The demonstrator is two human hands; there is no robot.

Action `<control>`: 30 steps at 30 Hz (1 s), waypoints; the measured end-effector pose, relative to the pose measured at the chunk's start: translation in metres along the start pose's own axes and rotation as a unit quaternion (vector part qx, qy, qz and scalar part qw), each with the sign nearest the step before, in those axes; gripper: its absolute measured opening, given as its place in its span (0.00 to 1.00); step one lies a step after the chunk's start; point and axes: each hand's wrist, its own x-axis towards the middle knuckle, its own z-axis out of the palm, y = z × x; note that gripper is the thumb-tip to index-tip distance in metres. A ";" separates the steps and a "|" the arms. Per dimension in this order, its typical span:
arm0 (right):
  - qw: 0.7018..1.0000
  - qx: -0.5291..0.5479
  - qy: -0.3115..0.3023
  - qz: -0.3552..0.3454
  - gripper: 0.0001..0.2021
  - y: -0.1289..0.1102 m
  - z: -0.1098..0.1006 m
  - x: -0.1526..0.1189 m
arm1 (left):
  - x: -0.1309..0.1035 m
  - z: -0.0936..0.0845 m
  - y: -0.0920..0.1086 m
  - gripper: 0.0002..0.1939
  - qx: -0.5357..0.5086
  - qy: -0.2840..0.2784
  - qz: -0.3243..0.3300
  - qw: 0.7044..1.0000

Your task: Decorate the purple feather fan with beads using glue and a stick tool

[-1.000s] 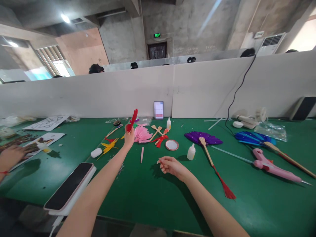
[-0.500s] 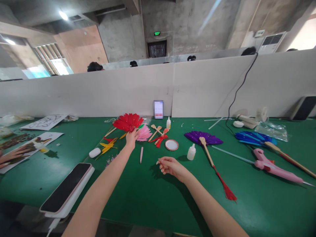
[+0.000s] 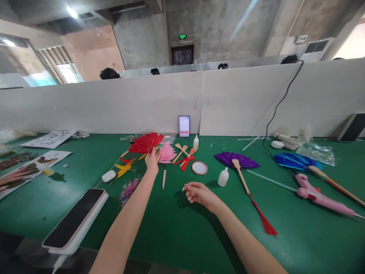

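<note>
My left hand (image 3: 152, 161) reaches to the far side of the table, its fingers closed at the lower edge of a red feather fan (image 3: 146, 144). The fan's base is hidden behind the fingers. Just right of that hand lies a pink feather fan (image 3: 167, 153). My right hand (image 3: 199, 196) hovers low over the green table with its fingers curled and thumb against them; whether something small sits in the pinch cannot be made out. A slim pink stick (image 3: 164, 179) lies between the hands. Nearest to the right hand are a white squeeze bottle (image 3: 223, 177) and a round white dish (image 3: 199, 168).
Purple (image 3: 236, 160) and blue (image 3: 296, 161) feather fans and a pink glue gun (image 3: 322, 196) lie at right. Wooden fan handles (image 3: 180, 152) lie mid-table. A phone on a power bank (image 3: 75, 220) is front left. Another person's hand (image 3: 14, 176) works at far left.
The red feather fan has shifted slightly left and tilted in my left hand. More of the colourful small beads shows beside the left forearm. My right hand has barely moved.
</note>
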 end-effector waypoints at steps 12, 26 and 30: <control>1.000 -0.002 0.004 0.007 0.17 -0.003 0.001 0.000 | 0.020 -0.005 0.012 0.05 0.023 -0.082 0.012 0.996; 1.000 -0.002 0.005 0.007 0.17 -0.003 0.001 0.001 | 0.032 -0.010 0.023 0.10 0.130 -0.072 0.047 0.988; 1.000 -0.004 0.003 0.009 0.17 -0.003 0.001 0.001 | 0.023 -0.006 0.026 0.11 0.130 -0.107 0.019 0.986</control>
